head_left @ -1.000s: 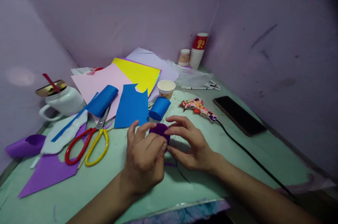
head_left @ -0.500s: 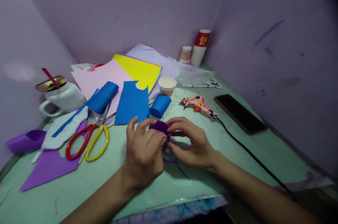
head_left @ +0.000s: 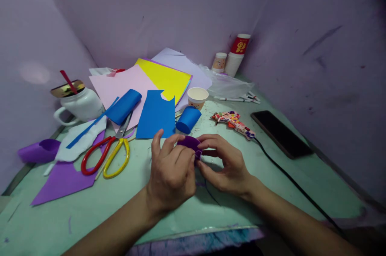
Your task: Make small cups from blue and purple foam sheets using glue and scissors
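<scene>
Pale purple walls enclose a work table (head_left: 241, 203) with a green covering. The left hand (head_left: 173, 171) pinches a curled purple paper piece (head_left: 190, 142) above the table's near half, thumb and bent fingers closed on its edge. The right hand (head_left: 226, 165) grips the same piece from the opposite side, fingertips and thumb at its rim. Just beyond the piece lies a blue paper roll (head_left: 189, 120), near an open paper cup (head_left: 198, 97). Outward to the left are scissors (head_left: 116, 145) with red and yellow handles; to the right, a patterned glue gun (head_left: 233, 123) and a smartphone (head_left: 280, 133).
</scene>
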Demonstrator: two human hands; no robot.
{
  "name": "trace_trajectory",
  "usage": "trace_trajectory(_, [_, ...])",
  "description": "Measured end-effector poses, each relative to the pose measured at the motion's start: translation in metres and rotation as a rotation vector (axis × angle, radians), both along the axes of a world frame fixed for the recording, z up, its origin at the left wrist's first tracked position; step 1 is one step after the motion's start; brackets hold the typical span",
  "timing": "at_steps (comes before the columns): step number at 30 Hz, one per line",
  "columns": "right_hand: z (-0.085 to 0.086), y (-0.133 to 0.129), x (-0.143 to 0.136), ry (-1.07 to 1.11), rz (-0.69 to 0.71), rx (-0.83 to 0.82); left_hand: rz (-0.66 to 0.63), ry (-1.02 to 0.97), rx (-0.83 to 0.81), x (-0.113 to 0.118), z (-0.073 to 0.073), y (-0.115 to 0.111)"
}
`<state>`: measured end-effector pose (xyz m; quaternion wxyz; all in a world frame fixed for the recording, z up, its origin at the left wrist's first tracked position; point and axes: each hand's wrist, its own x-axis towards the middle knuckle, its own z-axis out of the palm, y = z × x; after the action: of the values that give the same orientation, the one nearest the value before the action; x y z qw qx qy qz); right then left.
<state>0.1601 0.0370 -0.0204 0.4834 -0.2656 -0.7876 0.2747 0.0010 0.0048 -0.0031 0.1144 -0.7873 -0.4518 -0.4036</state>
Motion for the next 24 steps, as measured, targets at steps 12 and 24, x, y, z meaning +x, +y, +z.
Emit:
trace_trajectory(12, [-0.006, -0.003, 0.000, 0.015, -0.040, -0.025, -0.052, -0.062, 0.013, -0.002, 0.000, -0.002])
trace_trajectory(24, [0.006, 0.022, 0.024, -0.216, 0.056, 0.304, -0.083, 0.002, -0.068, -0.005, 0.007, 0.002])
